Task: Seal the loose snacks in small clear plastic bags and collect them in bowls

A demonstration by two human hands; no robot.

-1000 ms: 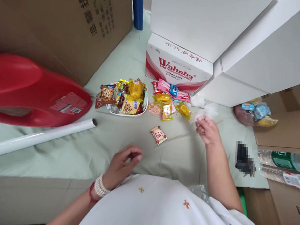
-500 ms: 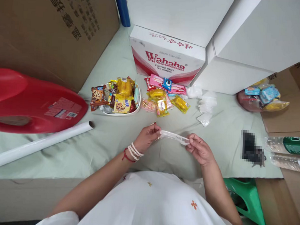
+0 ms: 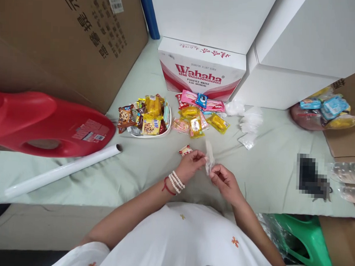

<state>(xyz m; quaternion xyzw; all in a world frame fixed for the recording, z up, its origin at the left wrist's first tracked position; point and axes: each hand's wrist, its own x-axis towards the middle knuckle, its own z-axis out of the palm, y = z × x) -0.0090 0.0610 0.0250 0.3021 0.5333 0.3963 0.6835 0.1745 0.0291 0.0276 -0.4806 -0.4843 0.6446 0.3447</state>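
Note:
Between my hands is a crumpled, whitish clear plastic bag [image 3: 209, 154], its narrow end pointing up toward the back of the table. My left hand [image 3: 193, 164], with beads at the wrist, pinches one side of it. Thumb and fingers of my right hand [image 3: 224, 182] grip its lower end. Just beyond my left fingers lies a small wrapped snack [image 3: 185, 149], partly covered by the hand. Farther back, several yellow-wrapped snacks [image 3: 196, 126] and pink packets [image 3: 213, 106] lie in a loose group. A heap of folded clear bags [image 3: 250, 124] is to their right.
A white basket [image 3: 166, 129] full of packaged snacks stands left of the loose packets. Behind are a Wahaba-style water carton [image 3: 203, 73] and white boxes [image 3: 297, 48]. A red jug [image 3: 61, 125] and white roll [image 3: 68, 170] lie left; bagged goods [image 3: 326, 111] sit right.
The plastic bag, earlier stretched sideways between both hands, is now bunched and points upward. My hands have come closer together, uncovering more of the small wrapped snack. The view has shifted slightly.

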